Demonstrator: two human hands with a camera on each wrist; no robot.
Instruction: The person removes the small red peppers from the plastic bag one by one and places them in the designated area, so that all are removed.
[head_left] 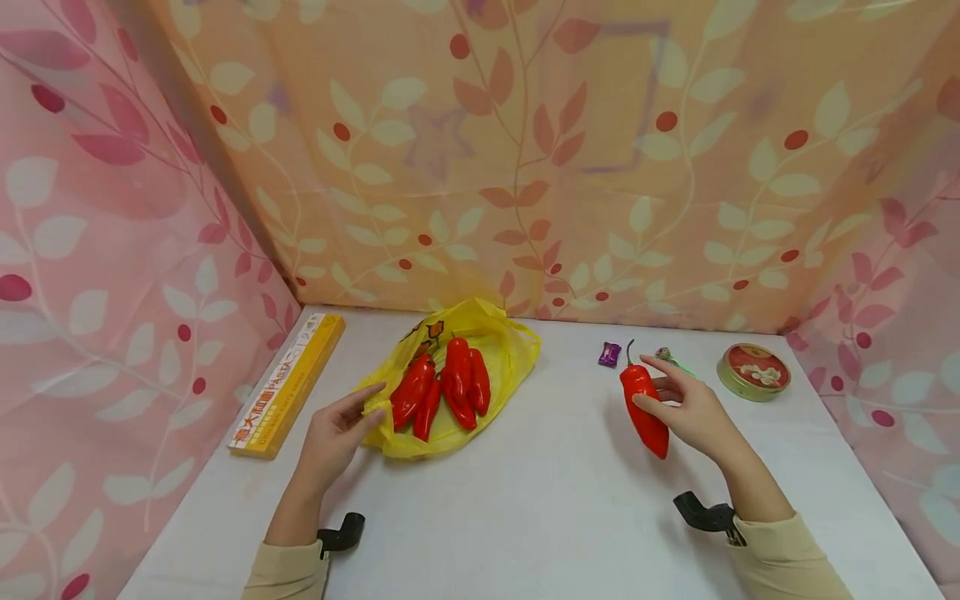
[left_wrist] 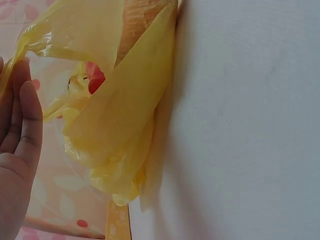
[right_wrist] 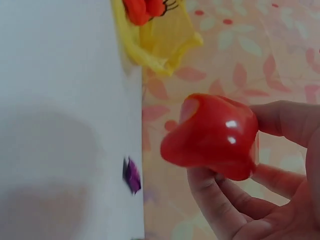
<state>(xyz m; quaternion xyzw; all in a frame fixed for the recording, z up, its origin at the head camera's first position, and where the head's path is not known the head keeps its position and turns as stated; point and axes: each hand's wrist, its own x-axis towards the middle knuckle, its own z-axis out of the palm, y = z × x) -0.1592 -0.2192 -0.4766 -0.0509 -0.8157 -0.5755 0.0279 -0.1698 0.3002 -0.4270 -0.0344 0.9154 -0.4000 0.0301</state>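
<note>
Right grip: the right hand holds a red pepper, fingers curled round it, lifted off the desk, well right of the yellow bag.
Left grip: the left hand lies wide, straight fingers touching the bag's near-left edge, likely to steady it.
Bag contents: more red peppers on the opened plastic.
Beyond the held pepper: purple candy; round tin farther right.
Left of bag: yellow box.

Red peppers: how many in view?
5, possibly more. One red pepper is held in the right hand. Four red peppers lie on the yellow bag, whose edge the left hand touches. Folds may hide others.
</note>
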